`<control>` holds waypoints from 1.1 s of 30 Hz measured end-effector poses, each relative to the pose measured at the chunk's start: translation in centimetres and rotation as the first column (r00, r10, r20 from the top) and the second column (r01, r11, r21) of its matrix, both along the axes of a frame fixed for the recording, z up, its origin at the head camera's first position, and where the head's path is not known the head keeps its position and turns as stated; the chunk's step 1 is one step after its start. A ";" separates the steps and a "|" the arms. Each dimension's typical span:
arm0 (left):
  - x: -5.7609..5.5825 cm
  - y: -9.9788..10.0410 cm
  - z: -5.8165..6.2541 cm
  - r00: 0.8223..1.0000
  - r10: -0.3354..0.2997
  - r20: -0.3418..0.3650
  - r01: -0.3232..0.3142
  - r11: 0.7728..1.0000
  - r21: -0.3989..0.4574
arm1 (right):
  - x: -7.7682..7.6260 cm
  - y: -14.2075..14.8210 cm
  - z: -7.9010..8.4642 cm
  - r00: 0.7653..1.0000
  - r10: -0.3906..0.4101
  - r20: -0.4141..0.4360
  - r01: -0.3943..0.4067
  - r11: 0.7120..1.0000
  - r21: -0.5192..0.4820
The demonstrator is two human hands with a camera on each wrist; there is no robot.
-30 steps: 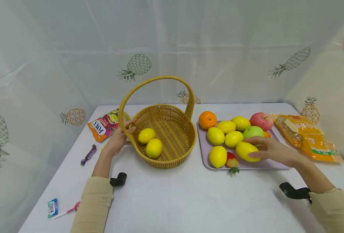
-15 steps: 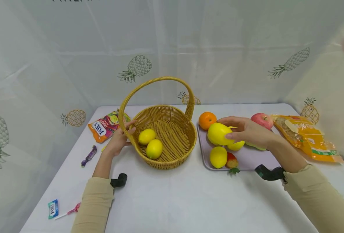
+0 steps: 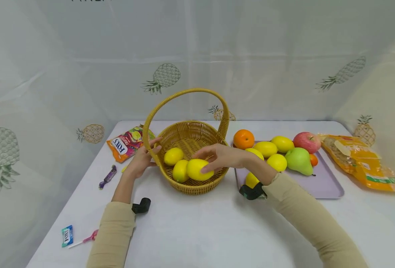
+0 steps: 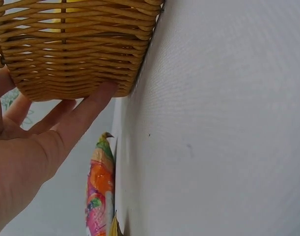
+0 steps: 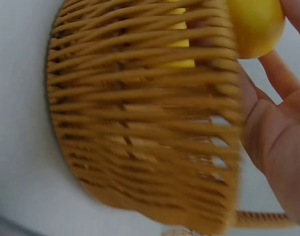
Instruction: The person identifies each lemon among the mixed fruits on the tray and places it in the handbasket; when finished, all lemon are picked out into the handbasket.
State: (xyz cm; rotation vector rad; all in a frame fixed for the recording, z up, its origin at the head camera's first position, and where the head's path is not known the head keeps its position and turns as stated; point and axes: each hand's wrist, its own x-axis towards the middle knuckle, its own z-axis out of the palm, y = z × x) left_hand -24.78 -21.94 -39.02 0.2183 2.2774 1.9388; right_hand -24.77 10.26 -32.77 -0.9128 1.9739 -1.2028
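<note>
Now the right hand (image 3: 224, 156) has a lemon (image 3: 195, 169) pinched between thumb and fingers, over the basket (image 3: 194, 189) by its near edge! Two lemons (image 3: 173, 156) sit inside, toward the left edge. Left hand (image 3: 140, 162), fingers straightened, touches that side; an orange (image 3: 243, 139) marks the tray (image 3: 321, 183)'s far left corner.

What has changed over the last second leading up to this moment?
The right grip has carried a lemon leftward from the tray to the opening of the basket. It had hold of that lemon a second ago and has not let go. The left grip stays at the basket's left side, and the two lemons inside lie as before.
</note>
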 end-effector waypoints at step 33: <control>-0.2 -0.1 -0.1 1.000 0.008 0.009 -0.008 1.000 -0.003 | -1.7 -1.7 -0.6 0.935 -0.134 0.330 0.164 0.984 -0.066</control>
